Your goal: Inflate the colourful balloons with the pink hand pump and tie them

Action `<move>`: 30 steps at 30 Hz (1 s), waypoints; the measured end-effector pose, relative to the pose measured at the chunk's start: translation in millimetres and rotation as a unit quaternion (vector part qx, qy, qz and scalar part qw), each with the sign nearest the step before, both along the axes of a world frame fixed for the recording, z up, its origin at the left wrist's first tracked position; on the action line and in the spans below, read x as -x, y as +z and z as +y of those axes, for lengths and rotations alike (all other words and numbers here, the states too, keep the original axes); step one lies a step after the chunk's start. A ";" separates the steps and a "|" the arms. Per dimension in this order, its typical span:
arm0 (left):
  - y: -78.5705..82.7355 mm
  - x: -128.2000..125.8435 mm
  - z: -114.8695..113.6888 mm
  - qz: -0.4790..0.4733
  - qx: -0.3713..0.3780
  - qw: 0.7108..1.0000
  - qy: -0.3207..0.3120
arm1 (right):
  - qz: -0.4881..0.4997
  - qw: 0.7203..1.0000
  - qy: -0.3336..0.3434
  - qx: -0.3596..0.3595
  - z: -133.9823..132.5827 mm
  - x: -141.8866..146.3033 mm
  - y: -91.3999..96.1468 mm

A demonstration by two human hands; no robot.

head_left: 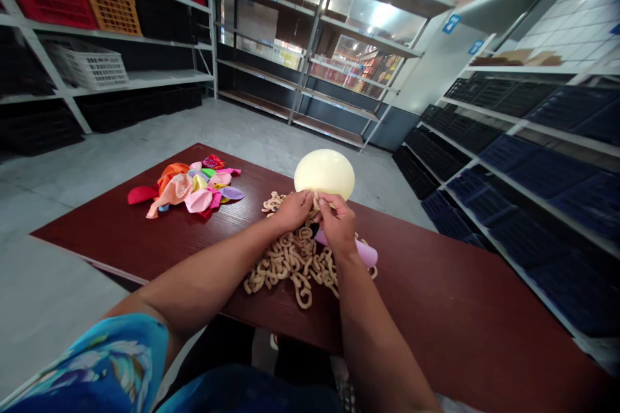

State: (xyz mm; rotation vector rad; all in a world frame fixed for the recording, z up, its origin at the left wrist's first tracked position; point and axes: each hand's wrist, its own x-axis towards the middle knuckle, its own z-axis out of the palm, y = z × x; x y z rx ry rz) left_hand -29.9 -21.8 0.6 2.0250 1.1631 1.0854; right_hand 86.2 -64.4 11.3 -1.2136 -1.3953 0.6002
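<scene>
A pale yellow inflated balloon (324,171) stands up beyond my fingers, its neck end toward me. My left hand (294,210) pinches at that neck from the left. From the right, my right hand (336,219) closes its thumb and fingers on the same spot. Fingers partly hide the neck. Under and in front of my hands lies a heap of beige, curled, rope-like pieces (290,258). Beneath my right wrist a light purple cylinder, seemingly a balloon pump (367,253), lies partly covered.
A pile of limp coloured balloons (194,187) lies on the left part of the dark red-brown table (436,297). Shelves with red and yellow crates (111,6) stand at the left. Dark crates (527,206) fill the right rack, and a metal shelf (303,87) stands behind.
</scene>
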 end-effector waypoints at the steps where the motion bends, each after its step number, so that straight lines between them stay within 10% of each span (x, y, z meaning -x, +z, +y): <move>1: -0.2 0.2 0.1 0.002 -0.001 1.000 -0.002 | 0.000 1.000 -0.005 -0.008 0.3 -0.4 -0.3; 30: 5.4 6.1 -1.8 -0.010 0.001 0.998 -0.059 | 0.054 0.996 0.036 0.064 -1.8 -2.5 3.7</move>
